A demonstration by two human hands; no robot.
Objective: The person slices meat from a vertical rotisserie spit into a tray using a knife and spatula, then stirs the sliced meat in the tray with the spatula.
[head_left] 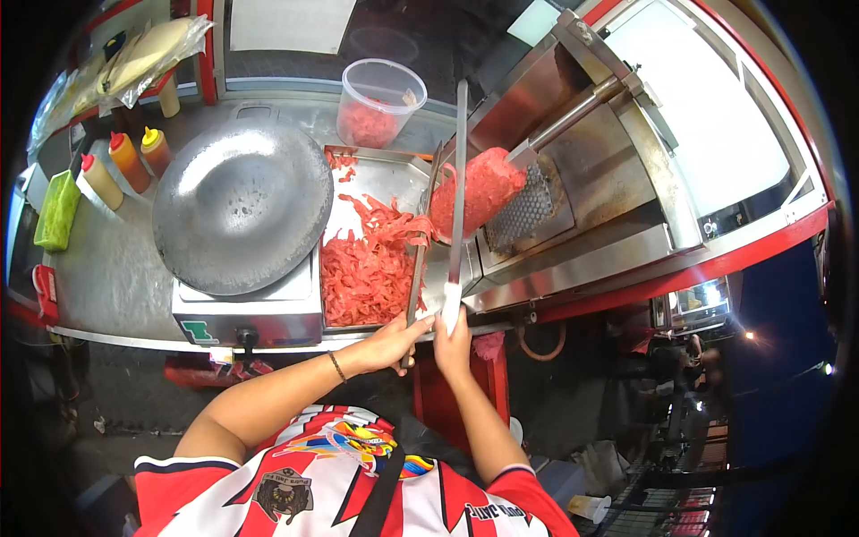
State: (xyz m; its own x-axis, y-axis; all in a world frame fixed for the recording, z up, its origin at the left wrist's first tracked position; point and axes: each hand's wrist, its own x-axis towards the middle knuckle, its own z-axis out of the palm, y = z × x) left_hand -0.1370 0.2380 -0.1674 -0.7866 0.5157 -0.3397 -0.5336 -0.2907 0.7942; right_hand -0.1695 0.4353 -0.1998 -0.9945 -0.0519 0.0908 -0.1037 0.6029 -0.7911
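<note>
My left hand [390, 346] is closed on the lower end of long metal tongs [418, 277], whose upper part reaches up beside the meat. My right hand [452, 333] grips the white handle of a long knife [460, 179], its blade pointing up across the front of the meat cone. The red meat cone [479, 192] sits on a metal spit [573, 116] in front of the grill. Thin red meat strips [367, 277] fill much of the metal tray [407, 179] left of the knife, and some lie against the tongs.
A dark domed pan [242, 210] stands on a stove [246, 318] left of the tray. Behind the tray is a clear tub [380, 103] with red meat. Sauce bottles [130, 163] and a green container [58, 210] stand far left. The steel grill housing [617, 170] rises at right.
</note>
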